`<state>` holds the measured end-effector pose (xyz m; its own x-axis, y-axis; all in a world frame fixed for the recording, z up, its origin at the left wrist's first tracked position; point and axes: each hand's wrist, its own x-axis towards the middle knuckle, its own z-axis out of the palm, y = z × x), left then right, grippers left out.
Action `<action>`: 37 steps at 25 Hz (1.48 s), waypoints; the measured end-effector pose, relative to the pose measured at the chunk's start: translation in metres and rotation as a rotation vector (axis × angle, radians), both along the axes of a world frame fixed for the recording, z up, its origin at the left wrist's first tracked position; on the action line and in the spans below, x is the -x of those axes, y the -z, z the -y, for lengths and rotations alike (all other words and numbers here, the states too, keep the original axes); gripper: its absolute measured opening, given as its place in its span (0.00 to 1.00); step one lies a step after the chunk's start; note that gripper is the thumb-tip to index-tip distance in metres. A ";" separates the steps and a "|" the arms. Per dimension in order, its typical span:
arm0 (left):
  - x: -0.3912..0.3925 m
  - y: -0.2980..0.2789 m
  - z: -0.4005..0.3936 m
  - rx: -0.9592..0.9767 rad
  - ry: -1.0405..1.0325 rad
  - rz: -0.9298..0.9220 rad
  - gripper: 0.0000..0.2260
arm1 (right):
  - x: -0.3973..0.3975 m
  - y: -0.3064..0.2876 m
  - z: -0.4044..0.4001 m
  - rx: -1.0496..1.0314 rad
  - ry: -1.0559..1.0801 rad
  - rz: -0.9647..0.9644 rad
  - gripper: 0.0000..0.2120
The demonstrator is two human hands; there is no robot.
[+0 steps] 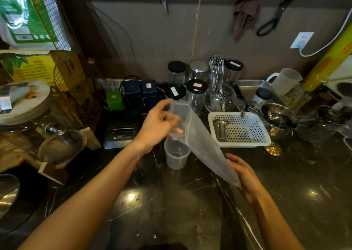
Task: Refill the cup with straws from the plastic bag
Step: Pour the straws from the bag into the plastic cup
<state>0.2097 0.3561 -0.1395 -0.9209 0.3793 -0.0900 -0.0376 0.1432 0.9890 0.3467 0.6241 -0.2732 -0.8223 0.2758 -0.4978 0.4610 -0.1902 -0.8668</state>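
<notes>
A long clear plastic bag (200, 145) is held slanted above the dark marble counter, its open mouth up and to the left. My left hand (158, 124) pinches the mouth of the bag. My right hand (245, 177) grips the lower closed end. A translucent plastic cup (176, 155) stands upright on the counter right under the bag, beneath my left hand. No straws are visible in the cup, and I cannot make out any inside the bag.
A white perforated basket (264, 141) holding a metal strainer sits right of the cup. Jars with black lids (176, 91), a whisk and glassware stand behind. A black receipt printer (122, 131) is to the left, and metal bowls (280, 114) to the far right.
</notes>
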 end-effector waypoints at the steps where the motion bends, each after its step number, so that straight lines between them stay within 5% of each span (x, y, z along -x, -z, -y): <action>1: 0.000 0.002 0.003 0.018 0.007 0.024 0.32 | -0.001 -0.011 -0.005 -0.012 -0.002 -0.012 0.17; 4: 0.002 0.010 0.007 0.111 0.042 0.030 0.37 | -0.003 -0.037 -0.019 0.140 0.077 -0.083 0.12; 9: 0.014 0.031 0.006 0.396 -0.124 -0.229 0.16 | -0.003 -0.063 -0.032 0.420 0.326 -0.198 0.11; 11: 0.016 0.035 0.003 0.317 -0.159 -0.201 0.08 | -0.001 -0.068 -0.037 0.460 0.328 -0.254 0.13; 15: 0.018 0.052 -0.001 0.170 -0.107 -0.051 0.06 | 0.014 -0.070 -0.042 0.279 0.206 -0.288 0.12; 18: 0.021 0.066 0.000 0.171 -0.094 -0.024 0.05 | 0.026 -0.071 -0.044 0.114 0.192 -0.309 0.20; 22: 0.024 0.075 -0.002 0.141 -0.108 0.026 0.06 | 0.041 -0.074 -0.042 -0.171 0.224 -0.349 0.05; 25: 0.027 0.075 -0.003 0.066 -0.077 -0.013 0.07 | 0.057 -0.090 -0.037 -0.342 0.224 -0.381 0.07; 34: 0.031 0.100 0.009 -0.064 -0.150 0.000 0.12 | 0.091 -0.104 -0.031 -0.550 0.091 -0.420 0.08; 37: 0.029 0.103 0.014 -0.095 -0.222 -0.124 0.12 | 0.099 -0.113 -0.022 -0.590 0.073 -0.445 0.09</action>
<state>0.1805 0.3418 -0.2426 -0.9841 0.1685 0.0553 0.0648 0.0515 0.9966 0.2479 0.6461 -0.1605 -0.8808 0.4565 0.1255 0.0467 0.3477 -0.9365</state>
